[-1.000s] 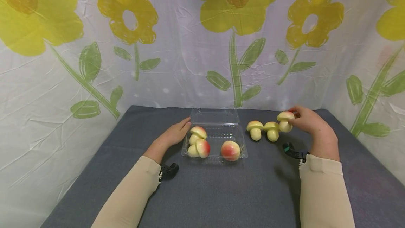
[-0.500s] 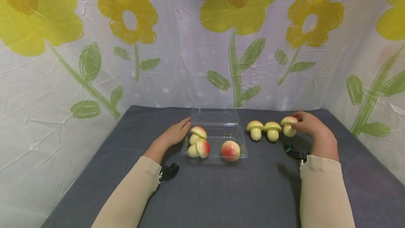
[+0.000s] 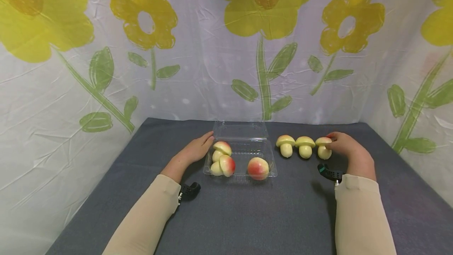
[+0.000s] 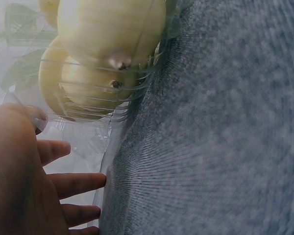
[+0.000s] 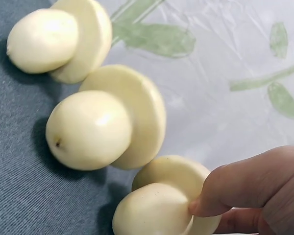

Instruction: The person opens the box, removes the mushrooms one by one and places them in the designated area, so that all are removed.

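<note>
My right hand [image 3: 348, 145] pinches the cap of a toy mushroom [image 3: 323, 152], cream-stemmed with a reddish top, at the right end of a row. Two more mushrooms, a middle one [image 3: 304, 147] and a left one [image 3: 285, 146], sit beside it on the dark cloth. My left hand [image 3: 195, 148] rests with extended fingers at the left side of a clear plastic clamshell box [image 3: 244, 146], its lid raised at the back. Inside the box lie two mushrooms, one behind [image 3: 221, 150] and one in front [image 3: 223, 166], plus a red-and-cream rounded piece [image 3: 258, 168] at the right.
A dark grey cloth [image 3: 240, 215] covers the table. Behind it and along both sides hangs a white curtain [image 3: 198, 50] printed with yellow flowers. Black wrist mounts [image 3: 190, 190] project below each hand.
My right hand has lowered the mushroom from above, moving it slightly right and then down to the cloth beside the other two. The left hand and the box have stayed in place.
</note>
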The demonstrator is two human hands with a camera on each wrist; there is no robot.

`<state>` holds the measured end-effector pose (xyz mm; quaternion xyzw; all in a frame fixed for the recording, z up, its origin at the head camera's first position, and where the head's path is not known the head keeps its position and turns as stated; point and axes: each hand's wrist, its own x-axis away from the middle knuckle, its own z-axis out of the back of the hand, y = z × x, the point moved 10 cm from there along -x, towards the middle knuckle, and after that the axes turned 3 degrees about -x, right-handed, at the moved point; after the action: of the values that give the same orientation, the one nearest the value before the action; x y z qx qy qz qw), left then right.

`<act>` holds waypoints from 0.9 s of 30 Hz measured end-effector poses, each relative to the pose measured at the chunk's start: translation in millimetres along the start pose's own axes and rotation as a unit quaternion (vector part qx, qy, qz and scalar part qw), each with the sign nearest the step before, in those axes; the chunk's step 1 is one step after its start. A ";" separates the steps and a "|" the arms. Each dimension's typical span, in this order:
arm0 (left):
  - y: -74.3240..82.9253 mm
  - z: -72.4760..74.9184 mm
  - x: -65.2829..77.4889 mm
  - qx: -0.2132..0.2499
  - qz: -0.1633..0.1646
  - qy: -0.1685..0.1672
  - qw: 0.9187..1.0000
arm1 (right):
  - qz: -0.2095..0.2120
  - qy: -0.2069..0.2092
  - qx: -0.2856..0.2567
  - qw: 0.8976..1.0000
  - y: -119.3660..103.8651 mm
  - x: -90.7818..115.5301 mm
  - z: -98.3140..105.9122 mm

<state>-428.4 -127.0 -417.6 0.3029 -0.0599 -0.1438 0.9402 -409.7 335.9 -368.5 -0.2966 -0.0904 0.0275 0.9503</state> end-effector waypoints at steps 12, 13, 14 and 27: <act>-1.4 -0.8 -1.3 0.000 -0.003 -0.003 1.000 | -0.002 -0.007 0.002 1.000 6.1 -1.4 -3.8; -1.2 -0.8 -1.2 0.001 -0.004 -0.003 1.000 | -0.001 -0.008 0.002 1.000 5.8 -1.3 -3.6; -1.1 -0.7 -1.0 0.001 -0.004 -0.003 1.000 | -0.001 -0.009 0.001 1.000 5.0 -0.7 -3.6; -1.6 -0.7 -1.2 0.000 -0.002 -0.004 1.000 | -0.006 -0.019 -0.013 1.000 -16.0 11.7 7.5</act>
<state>-429.8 -127.5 -419.2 0.3029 -0.0631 -0.1467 0.9396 -399.6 328.1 -351.5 -0.3080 -0.1104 0.0256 0.9446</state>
